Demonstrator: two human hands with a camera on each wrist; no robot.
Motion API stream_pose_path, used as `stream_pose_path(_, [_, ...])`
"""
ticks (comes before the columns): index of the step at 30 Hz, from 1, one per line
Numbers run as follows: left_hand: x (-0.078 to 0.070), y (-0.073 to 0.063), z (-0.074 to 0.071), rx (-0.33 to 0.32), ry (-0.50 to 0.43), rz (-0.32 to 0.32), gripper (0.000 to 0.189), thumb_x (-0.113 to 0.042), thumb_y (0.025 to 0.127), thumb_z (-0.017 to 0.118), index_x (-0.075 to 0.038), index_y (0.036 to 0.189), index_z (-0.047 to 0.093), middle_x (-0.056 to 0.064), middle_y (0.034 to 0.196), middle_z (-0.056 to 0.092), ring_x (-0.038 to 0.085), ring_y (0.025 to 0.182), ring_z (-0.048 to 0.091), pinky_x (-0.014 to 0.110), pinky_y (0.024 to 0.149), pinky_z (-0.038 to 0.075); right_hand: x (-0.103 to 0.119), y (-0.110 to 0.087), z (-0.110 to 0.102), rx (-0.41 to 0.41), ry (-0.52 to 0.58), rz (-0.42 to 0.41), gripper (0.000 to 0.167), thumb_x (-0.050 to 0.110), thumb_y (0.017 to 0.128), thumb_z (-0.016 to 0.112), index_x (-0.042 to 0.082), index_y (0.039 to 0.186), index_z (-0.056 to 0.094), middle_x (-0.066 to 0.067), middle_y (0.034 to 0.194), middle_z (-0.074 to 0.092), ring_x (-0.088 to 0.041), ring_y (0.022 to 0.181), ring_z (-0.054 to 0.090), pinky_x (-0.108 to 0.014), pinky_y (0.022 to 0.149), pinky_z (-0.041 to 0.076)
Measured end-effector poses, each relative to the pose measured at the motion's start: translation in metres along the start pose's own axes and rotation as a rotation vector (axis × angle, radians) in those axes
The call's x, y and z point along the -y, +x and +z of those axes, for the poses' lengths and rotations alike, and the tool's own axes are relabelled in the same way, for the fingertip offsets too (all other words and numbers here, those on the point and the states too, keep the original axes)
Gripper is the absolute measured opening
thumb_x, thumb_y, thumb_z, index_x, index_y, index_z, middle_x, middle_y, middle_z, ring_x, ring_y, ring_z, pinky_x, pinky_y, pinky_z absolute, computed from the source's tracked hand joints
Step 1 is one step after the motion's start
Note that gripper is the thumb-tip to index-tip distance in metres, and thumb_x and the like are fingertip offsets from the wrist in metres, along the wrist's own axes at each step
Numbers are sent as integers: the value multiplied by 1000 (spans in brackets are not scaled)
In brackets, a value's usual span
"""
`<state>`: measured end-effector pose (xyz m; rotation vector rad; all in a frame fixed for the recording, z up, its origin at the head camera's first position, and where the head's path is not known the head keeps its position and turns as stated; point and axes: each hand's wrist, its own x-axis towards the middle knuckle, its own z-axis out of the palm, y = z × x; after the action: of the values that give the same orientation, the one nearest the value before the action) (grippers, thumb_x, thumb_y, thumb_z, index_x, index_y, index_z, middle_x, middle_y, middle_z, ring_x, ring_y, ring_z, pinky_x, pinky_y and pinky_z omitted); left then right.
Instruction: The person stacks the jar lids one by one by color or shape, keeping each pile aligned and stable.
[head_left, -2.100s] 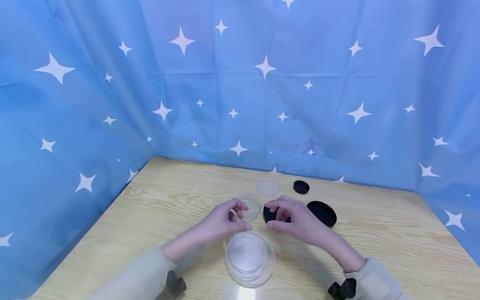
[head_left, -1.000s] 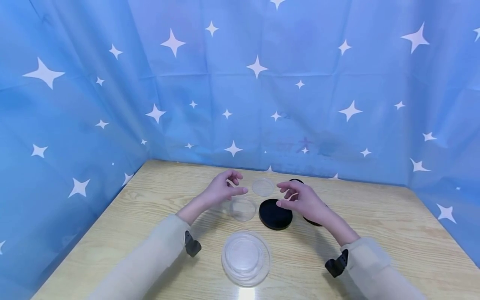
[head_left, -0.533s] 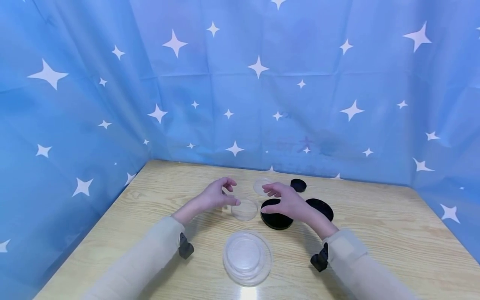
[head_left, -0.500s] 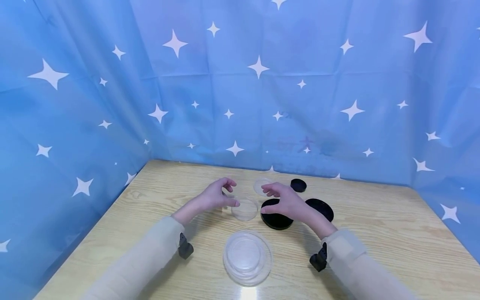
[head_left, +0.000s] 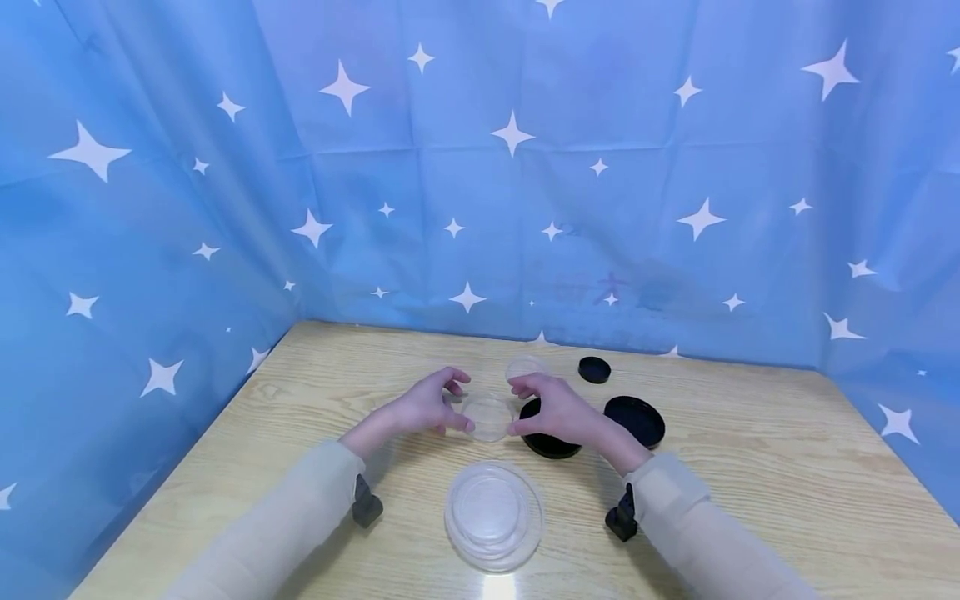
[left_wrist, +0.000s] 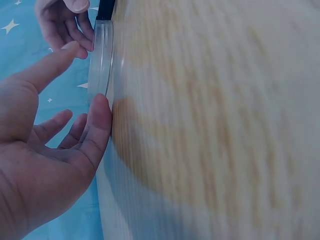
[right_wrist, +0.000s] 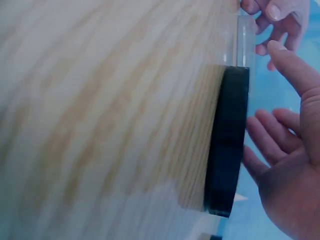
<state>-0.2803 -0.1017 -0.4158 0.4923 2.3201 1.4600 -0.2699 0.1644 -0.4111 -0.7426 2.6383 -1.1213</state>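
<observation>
A shallow clear round dish [head_left: 489,418] lies mid-table between the two hands. My left hand [head_left: 427,404] is at its left side, fingers loosely bent, with a fingertip right at the rim of the clear dish [left_wrist: 102,55] in the left wrist view. Over a shallow black round dish [head_left: 552,447], my right hand [head_left: 561,412] reaches toward the clear dish's right edge, thumb and fingers apart. Seen from the right wrist, the black dish [right_wrist: 230,145] stands in front of the clear one, and the right fingers hover along its upper face. Neither hand grips anything.
Nearer me sits a stack of clear round dishes [head_left: 491,512] of different sizes. Behind are another clear disc [head_left: 527,367] and a small black dish [head_left: 595,370]. A larger black dish [head_left: 637,421] lies to the right. A blue starred curtain [head_left: 420,167] borders the wooden table [head_left: 750,467].
Both hands went farther back over the table, then came down and in toward the clear dish. The right hand has shifted left over the black dish. The dishes stay in place.
</observation>
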Motion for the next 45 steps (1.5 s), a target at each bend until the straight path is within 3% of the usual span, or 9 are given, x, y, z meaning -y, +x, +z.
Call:
stream_pose_path(11, [4, -1, 1, 40, -21, -6, 78, 0, 78, 84, 2, 145, 43, 18, 124, 49, 17, 76, 58, 28, 58, 50, 0, 4, 5, 26, -37, 15, 78, 26, 82, 88, -2, 145, 52, -12, 133, 63, -31, 123, 57, -49, 103, 47])
stream_pose_path(29, [5, 0, 2, 55, 58, 34, 66, 3, 77, 83, 8, 134, 52, 14, 111, 55, 15, 76, 54, 25, 56, 49, 3, 9, 11, 31, -140, 15, 73, 25, 81, 89, -2, 141, 57, -7, 118, 67, -28, 116, 61, -46, 101, 49])
stream_pose_path(45, [7, -1, 2, 48, 75, 52, 61, 0, 79, 84, 8, 131, 55, 13, 107, 57, 17, 80, 54, 26, 58, 52, -2, 8, 8, 51, -125, 4, 66, 29, 85, 86, -1, 138, 61, 0, 107, 66, -24, 110, 60, -46, 99, 49])
